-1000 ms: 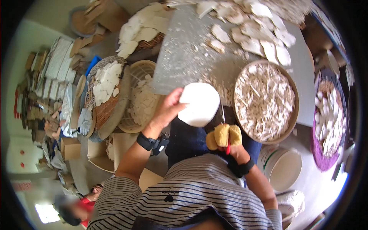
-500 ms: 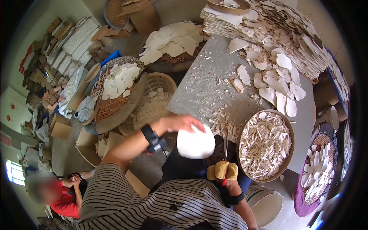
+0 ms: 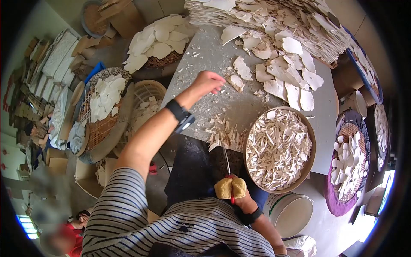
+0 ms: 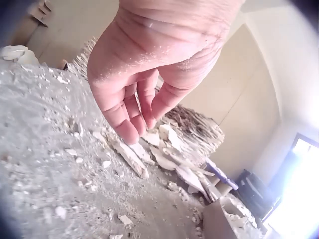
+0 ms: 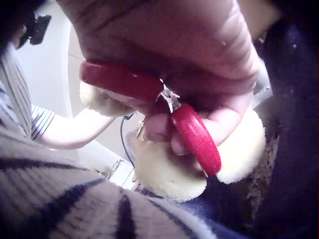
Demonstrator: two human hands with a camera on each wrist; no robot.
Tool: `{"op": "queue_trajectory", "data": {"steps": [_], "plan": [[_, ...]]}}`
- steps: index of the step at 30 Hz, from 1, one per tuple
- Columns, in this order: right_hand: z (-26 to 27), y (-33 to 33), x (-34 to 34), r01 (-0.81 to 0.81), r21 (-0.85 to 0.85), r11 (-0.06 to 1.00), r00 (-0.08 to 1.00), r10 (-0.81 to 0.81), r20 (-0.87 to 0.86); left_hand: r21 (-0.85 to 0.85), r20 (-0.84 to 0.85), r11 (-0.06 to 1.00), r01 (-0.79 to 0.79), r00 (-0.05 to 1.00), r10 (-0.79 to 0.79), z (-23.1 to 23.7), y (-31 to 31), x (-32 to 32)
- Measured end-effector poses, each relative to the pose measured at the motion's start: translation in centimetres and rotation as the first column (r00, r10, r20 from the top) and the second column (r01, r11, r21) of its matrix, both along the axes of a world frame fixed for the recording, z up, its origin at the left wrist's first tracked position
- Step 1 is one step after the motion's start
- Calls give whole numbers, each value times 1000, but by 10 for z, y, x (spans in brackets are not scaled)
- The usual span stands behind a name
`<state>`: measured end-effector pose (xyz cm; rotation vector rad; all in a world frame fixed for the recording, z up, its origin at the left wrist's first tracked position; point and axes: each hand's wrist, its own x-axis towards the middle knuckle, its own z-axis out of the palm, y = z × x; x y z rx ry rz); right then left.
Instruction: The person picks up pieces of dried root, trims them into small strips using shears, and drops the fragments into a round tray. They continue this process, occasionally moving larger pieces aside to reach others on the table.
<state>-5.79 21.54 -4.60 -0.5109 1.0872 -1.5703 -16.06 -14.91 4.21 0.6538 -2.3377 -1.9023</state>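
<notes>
In the head view my left hand (image 3: 204,83) hovers over the grey table, just left of a jagged white piece (image 3: 242,67) and a smaller brownish-white one (image 3: 235,82). Its fingers bend loosely downward with nothing between them, and pale dust coats the palm in the left wrist view. Above my lap my right hand (image 3: 245,204) grips red-handled shears (image 5: 197,139), their metal blades (image 3: 226,159) pointing toward the table edge. Thick yellow padding (image 3: 230,188) covers several of its fingers. A round tray (image 3: 314,147) full of white strips (image 3: 278,150) sits right of the blades.
Flat white pieces (image 3: 295,77) lie across the grey table (image 3: 188,103), with a tall stack (image 3: 274,21) behind. Scraps (image 3: 222,130) gather at the near edge. Baskets of white pieces (image 3: 107,96) stand left, a purple-rimmed one (image 3: 338,205) right. A white bucket (image 3: 293,214) stands below.
The rounded white piece that my left hand held is no longer in it. That hand has moved forward from my lap over the table. My right hand still holds the shears.
</notes>
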Motion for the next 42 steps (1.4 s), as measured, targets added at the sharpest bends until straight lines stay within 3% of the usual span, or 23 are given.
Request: {"op": "queue_trajectory", "data": {"steps": [1, 2, 4, 5, 6, 9, 10, 13, 14, 16, 18, 19, 22, 24, 26, 27, 28, 30, 33, 35, 39, 41, 42], "plan": [[2, 0, -2, -44, 30, 999, 995, 47, -92, -65, 47, 998, -18, 999, 21, -11, 3, -20], [-5, 1, -2, 4, -26, 1000, 993, -1, 118, -132, 94, 991, -37, 994, 50, -21, 5, -40], [-22, 3, 1, 106, -105, 989, 853, -36, 520, -559, 202, 824, 91, 979, 29, -31, 6, -71], [-20, 5, -3, 4, -48, 999, 975, 7, 222, -727, 72, 687, 8, 995, 65, -36, 16, -72], [-23, 7, -5, -4, -14, 1000, 990, 6, 144, -855, -59, 511, -89, 995, 76, -40, 24, -72], [-30, 12, -8, -55, 34, 998, 984, 60, -170, -845, -7, 533, -37, 998, 59, -56, 17, -83], [-30, 12, -8, -64, 60, 996, 994, 69, -85, -830, 2, 555, -56, 995, 103, -52, 21, -80], [-33, 10, -6, -77, 96, 992, 996, 80, -33, -607, -77, 781, -147, 989, 127, -53, 18, -71], [-31, 10, -3, -70, 85, 994, 996, 74, -49, -357, 19, 928, -104, 993, 118, -35, 22, -57], [-28, 8, 3, -33, 65, 997, 997, 28, 76, -156, -38, 982, -111, 994, 106, -29, 29, -31], [-24, 2, 7, 20, 56, 998, 937, -38, 346, -175, -132, 978, -117, 987, 95, -21, 37, 3], [-21, -1, 7, -57, 122, 991, 994, 68, -88, -48, -166, 992, -118, 980, 109, -20, 42, 21], [-13, -9, 12, -15, 133, 991, 968, -19, 250, 368, -186, 914, -171, 949, 253, -8, 63, 86], [-43, -2, 10, -124, 87, 989, 977, 106, 186, 604, -169, 774, -189, 919, 356, -23, 76, 119], [-41, -2, 5, -58, 168, 984, 996, 68, -54, 698, -103, 676, -237, 901, 423, -29, 92, 147], [-35, -6, 2, -95, 217, 972, 894, 179, -410, 728, -111, 642, -241, 882, 457, -29, 101, 159], [-28, -12, -3, -128, 346, 929, 904, 253, -345, 756, -119, 609, -240, 865, 488, -28, 109, 168], [-14, -16, -2, -63, 277, 959, 804, 213, -555, 783, -129, 574, -240, 840, 527, -27, 119, 176], [3, -28, 3, -62, 191, 980, 914, 133, -384, 796, -121, 553, -248, 829, 546, -27, 127, 180], [-19, -24, 1, -54, 195, 979, 999, 53, 12, 786, -116, 564, -254, 835, 538, -28, 131, 182], [-32, -15, 3, -30, 176, 984, 999, 36, -28, 782, -103, 570, -253, 849, 518, -29, 137, 180], [-28, -15, 3, -7, 162, 987, 996, -7, 90, 779, -95, 570, -262, 849, 520, -27, 137, 178], [-27, -17, 5, 44, 143, 989, 999, -42, -17, 780, -90, 565, -268, 846, 525, -25, 138, 177]]}}
